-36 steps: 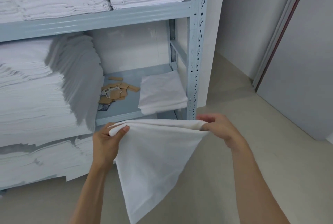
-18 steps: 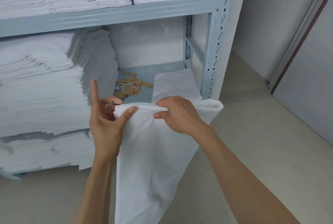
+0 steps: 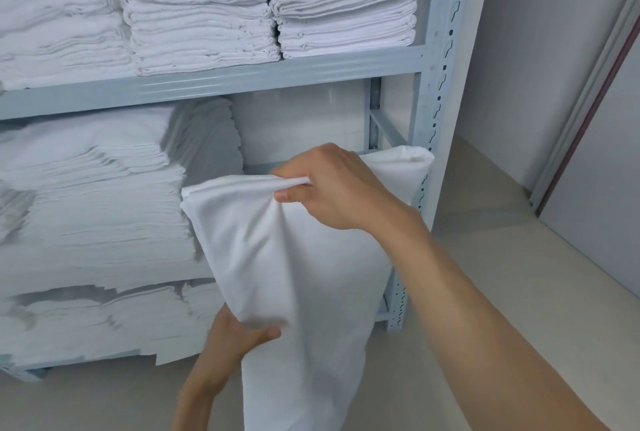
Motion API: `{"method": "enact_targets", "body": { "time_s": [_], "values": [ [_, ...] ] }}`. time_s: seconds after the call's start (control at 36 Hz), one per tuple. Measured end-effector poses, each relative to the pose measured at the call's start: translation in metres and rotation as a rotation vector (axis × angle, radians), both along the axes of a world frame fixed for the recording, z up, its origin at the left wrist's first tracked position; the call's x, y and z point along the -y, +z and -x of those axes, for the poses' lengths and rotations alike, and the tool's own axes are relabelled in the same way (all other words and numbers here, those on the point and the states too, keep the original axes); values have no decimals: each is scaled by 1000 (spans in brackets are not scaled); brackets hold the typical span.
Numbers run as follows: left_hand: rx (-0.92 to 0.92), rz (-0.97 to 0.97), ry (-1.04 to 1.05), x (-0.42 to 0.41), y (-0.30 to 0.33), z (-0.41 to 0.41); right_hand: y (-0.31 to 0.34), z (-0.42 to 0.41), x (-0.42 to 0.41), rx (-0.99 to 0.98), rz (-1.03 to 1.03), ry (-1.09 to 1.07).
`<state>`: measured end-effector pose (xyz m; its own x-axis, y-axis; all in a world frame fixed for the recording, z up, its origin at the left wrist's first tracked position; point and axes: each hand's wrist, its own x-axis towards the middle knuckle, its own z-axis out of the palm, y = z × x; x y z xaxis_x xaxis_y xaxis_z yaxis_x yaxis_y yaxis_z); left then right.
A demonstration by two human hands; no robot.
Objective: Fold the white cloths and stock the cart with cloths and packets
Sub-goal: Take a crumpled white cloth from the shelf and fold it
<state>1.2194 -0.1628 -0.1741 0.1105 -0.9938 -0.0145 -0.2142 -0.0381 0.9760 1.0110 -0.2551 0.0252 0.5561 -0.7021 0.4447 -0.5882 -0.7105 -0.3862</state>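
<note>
A white cloth [image 3: 294, 274] is held up in front of the grey metal shelving [image 3: 277, 75], doubled over and hanging with its long axis close to vertical, leaning slightly so that the lower end falls toward the bottom of the view. Its folded top edge runs roughly level from a free corner on the left to a rounded fold on the right, just beside the perforated upright [image 3: 446, 49].

The top edge is pinched near its middle by the right hand [image 3: 341, 189], fingers and thumb closed together on bunched fabric. The left hand [image 3: 239, 333] is lower down at the cloth's left edge, with the thumb laid across the front of the fabric; the fingers are hidden behind it, so the grip seems to be a pinch, though the motion blur there leaves this uncertain.

Behind the cloth, stacks of folded white towels [image 3: 339, 0] are seen on the upper shelf, and a tall pile of folded white linen [image 3: 93, 195] fills the shelf below. A pale floor [image 3: 502, 240] lies to the right.
</note>
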Motion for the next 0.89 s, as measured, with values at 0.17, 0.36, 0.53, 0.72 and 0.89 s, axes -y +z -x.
{"method": "enact_targets", "body": {
  "time_s": [0.17, 0.36, 0.53, 0.72, 0.89],
  "values": [
    [-64, 85, -151, 22, 42, 9, 3, 4, 8, -38, 24, 31],
    [-100, 158, 96, 32, 29, 36, -5, 19, 21, -55, 14, -34],
    [181, 550, 303, 30, 6, 55, -30, 34, 46, -51, 4, -215],
    [173, 546, 260, 25, -7, 101, -53, 37, 59, 63, -13, -240],
    [47, 123, 181, 33, -18, 96, -49, 37, 64, 99, -39, -207]
  ]
}}
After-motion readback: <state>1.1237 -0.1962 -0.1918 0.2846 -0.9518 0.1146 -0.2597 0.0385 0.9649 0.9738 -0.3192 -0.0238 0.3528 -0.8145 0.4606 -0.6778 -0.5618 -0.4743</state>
